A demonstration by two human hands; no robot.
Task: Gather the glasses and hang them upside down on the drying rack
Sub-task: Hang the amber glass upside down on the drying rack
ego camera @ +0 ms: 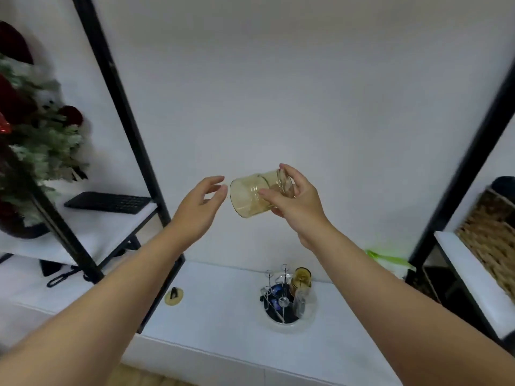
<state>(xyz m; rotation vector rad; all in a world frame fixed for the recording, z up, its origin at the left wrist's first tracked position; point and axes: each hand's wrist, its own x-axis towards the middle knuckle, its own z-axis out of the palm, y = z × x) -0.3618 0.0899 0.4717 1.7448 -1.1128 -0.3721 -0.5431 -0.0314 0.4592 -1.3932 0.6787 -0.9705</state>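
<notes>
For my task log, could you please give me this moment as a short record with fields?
right hand: grips the amber glass, held on its side in the air
left hand: open, beside the glass mouth, not touching it
drying rack: stands on the white counter, below the hands
on rack: an amber glass; a clear one seems to hang beside it
free pegs: several

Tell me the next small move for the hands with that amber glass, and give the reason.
Probably lower the amber glass toward the drying rack while turning its mouth downward. The right hand grips it on its side in the air, mouth toward the open left hand, which touches nothing. The rack on the white counter below already carries one amber glass, and several pegs look free.
</notes>
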